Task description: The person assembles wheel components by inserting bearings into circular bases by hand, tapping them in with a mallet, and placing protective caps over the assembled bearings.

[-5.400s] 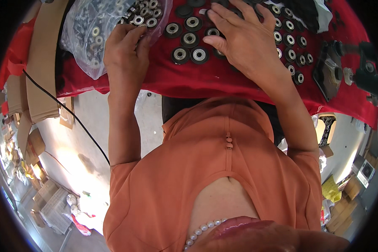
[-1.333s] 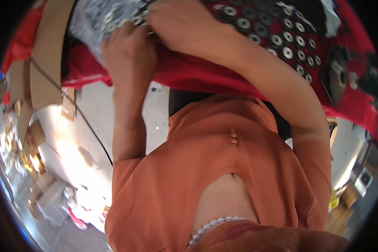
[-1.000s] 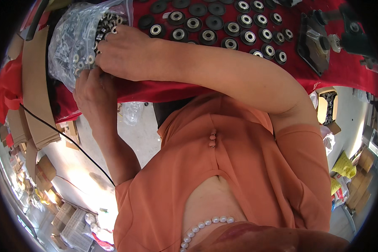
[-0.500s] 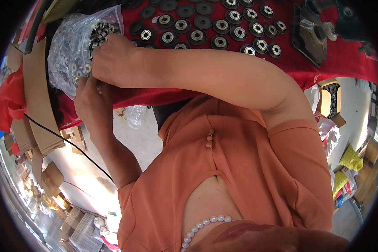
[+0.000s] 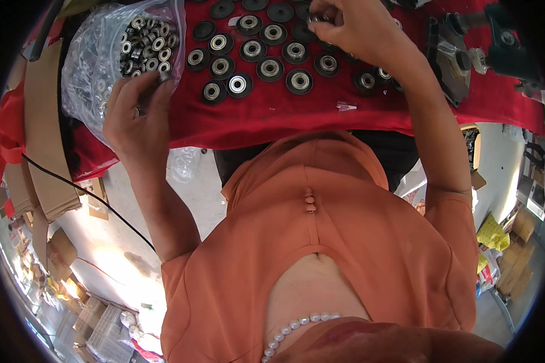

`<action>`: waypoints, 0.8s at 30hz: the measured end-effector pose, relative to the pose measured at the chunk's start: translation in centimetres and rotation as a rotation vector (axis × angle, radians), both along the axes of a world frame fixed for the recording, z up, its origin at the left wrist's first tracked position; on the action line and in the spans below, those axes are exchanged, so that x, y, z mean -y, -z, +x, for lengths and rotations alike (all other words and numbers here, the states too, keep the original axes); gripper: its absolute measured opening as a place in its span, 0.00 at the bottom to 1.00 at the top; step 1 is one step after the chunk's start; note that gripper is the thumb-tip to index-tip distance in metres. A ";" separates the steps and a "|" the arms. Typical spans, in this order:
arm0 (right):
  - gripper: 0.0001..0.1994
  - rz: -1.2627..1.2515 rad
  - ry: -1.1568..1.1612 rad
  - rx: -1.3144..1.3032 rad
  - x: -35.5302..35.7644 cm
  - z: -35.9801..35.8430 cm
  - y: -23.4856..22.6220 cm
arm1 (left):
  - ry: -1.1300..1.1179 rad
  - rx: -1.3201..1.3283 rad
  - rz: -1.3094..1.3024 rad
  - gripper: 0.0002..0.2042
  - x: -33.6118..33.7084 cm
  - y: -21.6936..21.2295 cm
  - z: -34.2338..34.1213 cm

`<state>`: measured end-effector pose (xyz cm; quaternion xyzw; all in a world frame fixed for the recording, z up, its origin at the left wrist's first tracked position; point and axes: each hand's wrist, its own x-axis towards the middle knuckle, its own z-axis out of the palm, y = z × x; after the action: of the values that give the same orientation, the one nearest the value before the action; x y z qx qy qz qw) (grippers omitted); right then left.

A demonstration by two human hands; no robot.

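The bag (image 5: 91, 75) of loose bearings (image 5: 148, 45) lies at 10 o'clock, its mouth facing the person, which probably keeps the stock within easy reach. At its 5 o'clock edge, the left hand (image 5: 137, 115) is curled, thumb and forefinger almost meeting on what looks like a bearing (image 5: 164, 77); a small glint shows lower between the fingers, too small to make out. The right hand (image 5: 358, 33), at 1 o'clock, pinches a second bearing (image 5: 316, 19) between thumb and fingertips, a grip suited to so small a ring, just above a bare disc (image 5: 302, 31). Around 12 o'clock, black discs lie flat and apart on the cloth (image 5: 266, 118), many with a bearing at the centre, presumably spread so each centre is accessible. The green tool (image 5: 507, 55) stands at 2 o'clock, clear of both hands.
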<state>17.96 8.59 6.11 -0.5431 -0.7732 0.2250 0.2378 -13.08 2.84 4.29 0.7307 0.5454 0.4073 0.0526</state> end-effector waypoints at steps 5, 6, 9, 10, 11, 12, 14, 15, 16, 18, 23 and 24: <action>0.10 0.226 -0.114 0.148 0.7 -0.4 0.9 | 0.167 0.073 -0.046 0.09 -1.7 -1.0 4.0; 0.09 0.296 -0.167 0.261 0.8 -0.4 0.9 | 0.227 0.100 -0.075 0.09 -1.9 -1.0 4.7; 0.07 0.326 -0.161 0.331 1.0 -0.8 1.0 | 0.269 0.159 -0.114 0.09 -2.3 -0.8 6.2; 0.07 0.327 -0.163 0.330 1.0 -0.7 1.0 | 0.298 0.206 -0.153 0.09 -2.4 -0.7 6.7; 0.07 0.332 -0.178 0.333 1.0 -0.7 0.9 | 0.325 0.260 -0.174 0.08 -2.5 -0.4 7.0; 0.08 0.336 -0.191 0.337 1.0 -0.7 0.9 | 0.324 0.260 -0.173 0.08 -2.7 -0.1 7.3; 0.09 0.294 -0.225 0.286 0.9 -0.5 0.0 | 0.349 0.295 -0.203 0.08 -2.8 0.3 7.9; 0.10 0.251 -0.256 0.236 0.8 -0.2 -0.3 | 0.348 0.294 -0.202 0.08 -2.8 0.3 8.2; 0.10 0.252 -0.257 0.236 0.5 0.4 -0.3 | 0.326 0.293 -0.291 0.09 -2.9 0.2 8.4; 0.11 0.240 -0.063 0.081 -0.4 1.4 -0.2 | 0.301 0.292 -0.378 0.10 -3.0 -0.1 8.8; 0.11 0.234 -0.045 0.137 -1.6 0.9 1.2 | 0.245 0.428 -0.615 0.13 -4.6 -0.2 9.5; 0.11 0.234 -0.043 0.136 -1.7 0.6 1.3 | 0.247 0.426 -0.615 0.13 -4.7 -0.2 9.6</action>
<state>18.59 10.27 4.76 -0.5091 -0.8199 0.1008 0.2417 -3.52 7.54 4.50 0.6399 0.5269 0.3581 0.4298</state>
